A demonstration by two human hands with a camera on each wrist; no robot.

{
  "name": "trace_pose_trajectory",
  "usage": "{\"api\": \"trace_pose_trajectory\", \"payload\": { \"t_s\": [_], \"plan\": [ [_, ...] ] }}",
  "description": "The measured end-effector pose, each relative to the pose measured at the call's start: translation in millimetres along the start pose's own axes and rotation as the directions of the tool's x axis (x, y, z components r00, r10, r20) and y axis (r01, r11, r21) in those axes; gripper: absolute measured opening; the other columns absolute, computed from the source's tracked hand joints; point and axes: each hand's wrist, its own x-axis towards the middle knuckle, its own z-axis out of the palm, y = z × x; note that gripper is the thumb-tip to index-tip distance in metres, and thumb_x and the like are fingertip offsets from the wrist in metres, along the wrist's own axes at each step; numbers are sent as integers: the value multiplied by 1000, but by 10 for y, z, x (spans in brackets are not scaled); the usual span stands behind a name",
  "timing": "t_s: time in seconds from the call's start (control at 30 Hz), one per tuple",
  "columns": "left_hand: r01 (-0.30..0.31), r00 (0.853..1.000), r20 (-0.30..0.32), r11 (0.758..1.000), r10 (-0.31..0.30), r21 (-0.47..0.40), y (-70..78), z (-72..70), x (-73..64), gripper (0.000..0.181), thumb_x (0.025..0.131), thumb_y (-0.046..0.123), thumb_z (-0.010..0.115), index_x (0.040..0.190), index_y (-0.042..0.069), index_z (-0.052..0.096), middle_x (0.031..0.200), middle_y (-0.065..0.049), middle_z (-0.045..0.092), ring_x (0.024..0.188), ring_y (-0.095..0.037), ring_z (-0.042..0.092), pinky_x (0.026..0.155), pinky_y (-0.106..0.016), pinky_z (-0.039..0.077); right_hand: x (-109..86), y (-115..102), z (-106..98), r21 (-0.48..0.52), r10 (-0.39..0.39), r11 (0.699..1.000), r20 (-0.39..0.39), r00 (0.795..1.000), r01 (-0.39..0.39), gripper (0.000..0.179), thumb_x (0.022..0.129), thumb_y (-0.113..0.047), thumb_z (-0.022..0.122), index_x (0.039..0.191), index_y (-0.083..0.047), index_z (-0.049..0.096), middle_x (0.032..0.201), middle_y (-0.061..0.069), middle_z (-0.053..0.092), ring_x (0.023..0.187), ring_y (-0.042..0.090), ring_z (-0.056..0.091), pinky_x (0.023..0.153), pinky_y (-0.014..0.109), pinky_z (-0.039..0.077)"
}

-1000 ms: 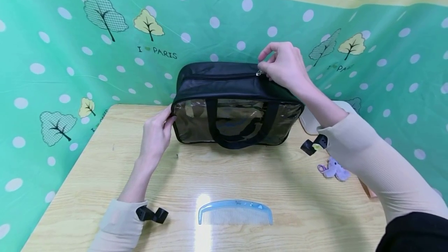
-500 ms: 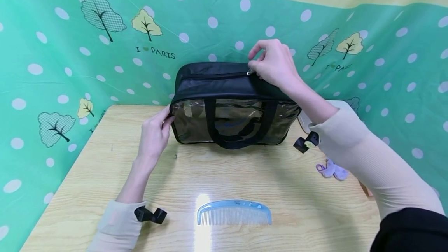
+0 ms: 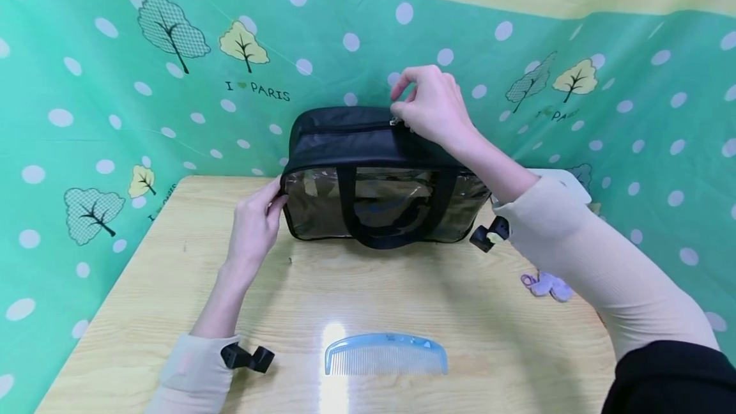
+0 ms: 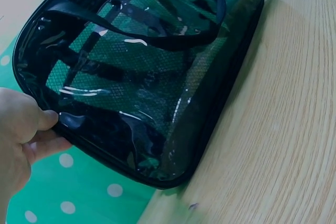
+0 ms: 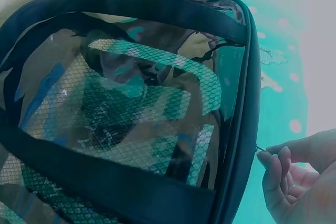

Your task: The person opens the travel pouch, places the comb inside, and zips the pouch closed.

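One zipper pull [image 3: 394, 121] is pinched by the right hand [image 3: 434, 106]; the left hand [image 3: 253, 225] grips one side of the bag [image 3: 370, 153], upright on the table [image 3: 305, 299] beyond the comb [image 3: 385, 340]. Drawing along the track [image 3: 347, 128], that side held taut, should limit snagging.

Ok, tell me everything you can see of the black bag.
The black bag stands upright on the table. Its top looks leathery; its front panel looks like smoky plastic, edged in black, with mesh showing through in the wrist views. A black strap handle hangs over the front. A zipper runs along the top; the right hand pinches its pull; how far it is closed is unclear. The left hand grips the bag's left edge.
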Motion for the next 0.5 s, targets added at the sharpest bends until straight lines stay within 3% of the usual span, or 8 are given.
{"api": "trace_pose_trajectory", "payload": {
  "t_s": [0.5],
  "plan": [
    [-3, 1000, -8, 1000, 3, 1, 3, -3, -1, 36, 97, -3, 64, 132, 3, 69, 125, -22, 72, 115, -40, 71, 95, -51, 59, 59, -186, 108, 15, -34, 999, 8, 999, 33, 17, 93, -12, 61, 104, -18, 73, 82, 4, 74, 70, 16, 70, 64, 30, 51]
  ]
}}
